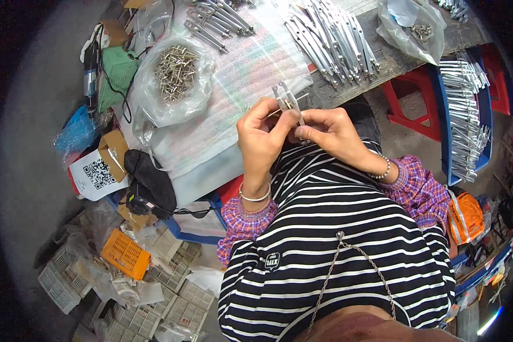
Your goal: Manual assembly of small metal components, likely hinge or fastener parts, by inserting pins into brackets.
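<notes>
In front of my striped top, both hands are closed on one silvery metal linkage part (283,94) with a forked, slotted end. A thin pin sticks out crosswise near that end. My left hand (261,134) pinches the upper part between thumb and fingers, while my right hand (339,137) grips the lower part. The fingers hide the middle of the piece. Beyond the hands, similar long metal parts (330,43) lie in a fanned pile on the worktable. To the left, an open clear plastic bag (202,94) holds many metal pins or bolts (175,73).
More metal pieces (219,23) lie at the table's far side. A bag of small parts (422,33) sits far right. Beside the table stand a red stool (413,102) and a blue crate (446,142) of metal parts. An orange basket (125,253) rests lower left.
</notes>
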Demonstrator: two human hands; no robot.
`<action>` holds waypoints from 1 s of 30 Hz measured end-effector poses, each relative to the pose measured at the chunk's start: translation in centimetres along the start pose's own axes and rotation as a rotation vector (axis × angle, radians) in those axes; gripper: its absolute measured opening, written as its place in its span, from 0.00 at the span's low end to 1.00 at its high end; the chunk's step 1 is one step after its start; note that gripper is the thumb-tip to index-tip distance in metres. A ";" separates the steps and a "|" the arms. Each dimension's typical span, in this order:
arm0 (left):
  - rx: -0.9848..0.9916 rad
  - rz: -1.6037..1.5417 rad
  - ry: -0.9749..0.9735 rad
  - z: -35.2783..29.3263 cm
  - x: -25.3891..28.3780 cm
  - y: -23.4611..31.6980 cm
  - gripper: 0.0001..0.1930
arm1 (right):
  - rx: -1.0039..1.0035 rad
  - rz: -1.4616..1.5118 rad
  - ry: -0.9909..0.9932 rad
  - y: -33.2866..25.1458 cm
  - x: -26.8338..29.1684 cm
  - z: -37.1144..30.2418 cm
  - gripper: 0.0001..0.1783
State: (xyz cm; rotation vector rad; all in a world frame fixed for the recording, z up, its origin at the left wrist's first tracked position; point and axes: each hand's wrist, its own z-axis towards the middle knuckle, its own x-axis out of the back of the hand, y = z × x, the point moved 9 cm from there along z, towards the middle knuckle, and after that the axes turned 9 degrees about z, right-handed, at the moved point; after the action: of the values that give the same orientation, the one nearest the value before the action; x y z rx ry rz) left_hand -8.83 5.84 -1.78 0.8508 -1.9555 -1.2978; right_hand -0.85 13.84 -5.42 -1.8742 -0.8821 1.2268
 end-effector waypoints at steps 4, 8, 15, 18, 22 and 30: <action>-0.005 0.064 -0.020 0.2 0.4 -0.1 0.04 | -0.050 -0.012 -0.085 0.3 -0.6 -0.2 0.09; -0.054 -0.037 0.045 0.1 0.1 0.6 0.05 | -0.034 -0.096 -0.105 0.4 -0.6 -0.2 0.08; -0.024 0.078 -0.046 0.4 0.5 -0.6 0.06 | -0.053 -0.002 -0.115 0.4 -0.7 -0.2 0.08; -0.032 0.039 -0.055 -0.1 -0.1 0.1 0.08 | -0.048 -0.001 -0.089 0.4 -0.5 -0.1 0.09; -0.079 -0.071 0.067 -0.3 0.5 0.5 0.13 | -0.018 -0.019 -0.023 0.8 -0.1 -0.2 0.10; -0.127 -0.021 0.091 -0.5 0.8 1.0 0.13 | 0.019 -0.032 -0.017 0.6 -0.4 -0.4 0.09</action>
State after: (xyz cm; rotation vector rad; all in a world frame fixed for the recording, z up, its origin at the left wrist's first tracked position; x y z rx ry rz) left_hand -9.10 5.22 -0.55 0.8542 -1.7788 -1.3553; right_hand -0.51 13.07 -5.64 -1.8304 -0.9032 1.2288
